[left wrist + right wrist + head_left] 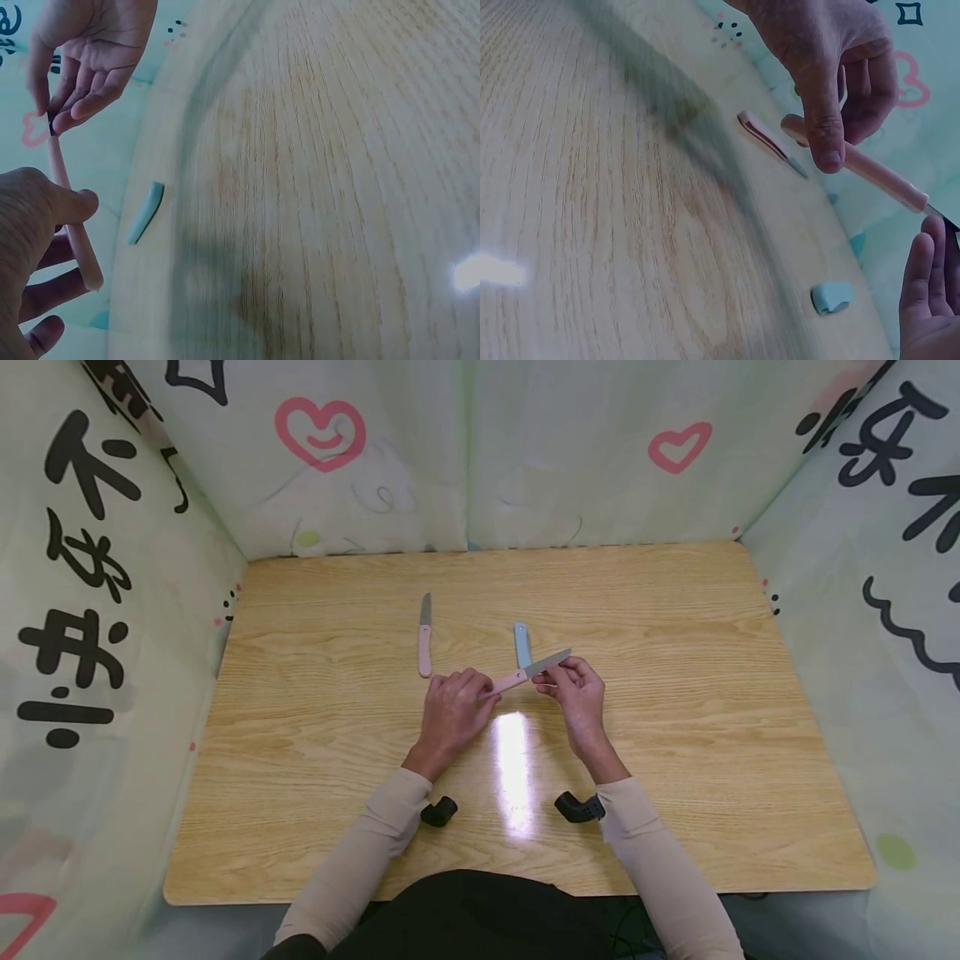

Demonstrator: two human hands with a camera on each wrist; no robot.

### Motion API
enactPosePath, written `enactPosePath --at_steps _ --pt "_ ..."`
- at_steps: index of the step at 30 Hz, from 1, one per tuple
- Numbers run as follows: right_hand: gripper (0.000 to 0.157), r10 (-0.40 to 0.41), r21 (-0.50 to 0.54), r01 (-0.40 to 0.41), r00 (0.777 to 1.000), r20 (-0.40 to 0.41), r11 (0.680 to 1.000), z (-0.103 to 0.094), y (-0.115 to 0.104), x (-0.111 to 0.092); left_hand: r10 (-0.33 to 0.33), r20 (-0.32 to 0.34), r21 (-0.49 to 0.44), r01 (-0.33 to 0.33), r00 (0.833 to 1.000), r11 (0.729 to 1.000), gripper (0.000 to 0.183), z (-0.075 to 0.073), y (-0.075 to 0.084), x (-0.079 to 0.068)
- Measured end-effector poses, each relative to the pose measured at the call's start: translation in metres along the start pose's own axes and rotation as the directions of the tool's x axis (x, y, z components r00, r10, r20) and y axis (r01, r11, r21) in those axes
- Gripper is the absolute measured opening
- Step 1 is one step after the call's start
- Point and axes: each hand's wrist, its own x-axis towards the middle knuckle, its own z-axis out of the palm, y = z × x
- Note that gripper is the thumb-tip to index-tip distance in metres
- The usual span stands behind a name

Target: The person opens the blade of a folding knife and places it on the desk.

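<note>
Raised over the table between both hands is a folding knife (512, 682) with a pink handle and its grey blade swung out. My left hand (455, 710) grips the handle, its thumb lying along the side in the left wrist view. My right hand (579, 702) pinches the blade (551, 662) between thumb and fingers; part of the blade is hidden by them in the left wrist view (51, 124). A second pink knife (425, 650) lies beyond my left hand, blade out and pointing away. Just past the held blade lies a blue knife handle (522, 643), with no blade showing.
The wooden table (675, 610) has a bright light reflection (513, 777) near its middle. Pale curtains with drawn hearts (320, 435) and black characters stand along its back and both sides. A dark wrist device (579, 807) sits at each sleeve.
</note>
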Motion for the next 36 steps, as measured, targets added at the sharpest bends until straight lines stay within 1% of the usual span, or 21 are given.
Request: enactPosePath --at_steps 6,10,14,17,19,22,24,28,31,34,36 --pt "0.018 -0.021 0.008 0.022 1.000 -0.019 1.000 0.002 -0.001 0.002 0.017 -0.015 -0.012 -0.017 1.000 1.000 0.013 0.001 0.000 0.001" --pt "0.023 -0.009 0.029 0.009 1.000 -0.023 1.000 0.002 -0.002 0.003 0.023 -0.042 0.010 -0.022 0.999 1.000 0.015 0.001 -0.001 0.002" --pt "0.027 -0.003 0.042 0.005 1.000 -0.028 0.999 0.001 -0.003 0.002 0.010 -0.071 0.029 -0.008 0.997 1.000 0.017 0.000 -0.002 0.003" --pt "0.024 -0.006 0.036 0.008 0.999 -0.034 0.999 0.000 -0.002 0.002 -0.011 -0.099 0.013 0.013 0.995 1.000 0.019 0.000 -0.004 0.004" --pt "0.020 -0.009 0.027 0.010 0.999 -0.039 1.000 -0.001 -0.001 0.002 -0.038 -0.118 -0.005 0.038 0.992 0.999 0.021 0.000 -0.005 0.006" --pt "0.018 -0.014 0.016 0.014 0.999 -0.045 1.000 -0.002 0.000 0.002 -0.100 -0.139 -0.076 0.090 0.985 0.993 0.023 0.001 -0.006 0.009" --pt "0.019 -0.012 0.010 0.012 0.999 -0.047 1.000 -0.002 0.000 0.002 -0.155 -0.135 -0.158 0.133 0.979 0.978 0.024 0.002 -0.007 0.011" --pt "0.029 0.009 -0.010 -0.010 0.999 -0.043 1.000 -0.004 0.001 0.001 -0.258 -0.096 -0.310 0.217 0.961 0.926 0.021 0.003 -0.007 0.016" --pt "0.034 0.029 -0.025 -0.030 0.999 -0.039 0.999 -0.005 0.001 0.000 -0.322 -0.039 -0.362 0.287 0.946 0.887 0.021 0.005 -0.007 0.020" --pt "0.033 0.039 -0.030 -0.040 0.998 -0.043 0.999 -0.005 0.002 0.000 -0.374 0.029 -0.403 0.353 0.927 0.844 0.022 0.010 -0.009 0.024" --pt "0.031 0.046 -0.027 -0.048 0.998 -0.045 0.998 -0.005 0.003 0.000 -0.409 0.062 -0.440 0.392 0.911 0.807 0.022 0.013 -0.011 0.026"
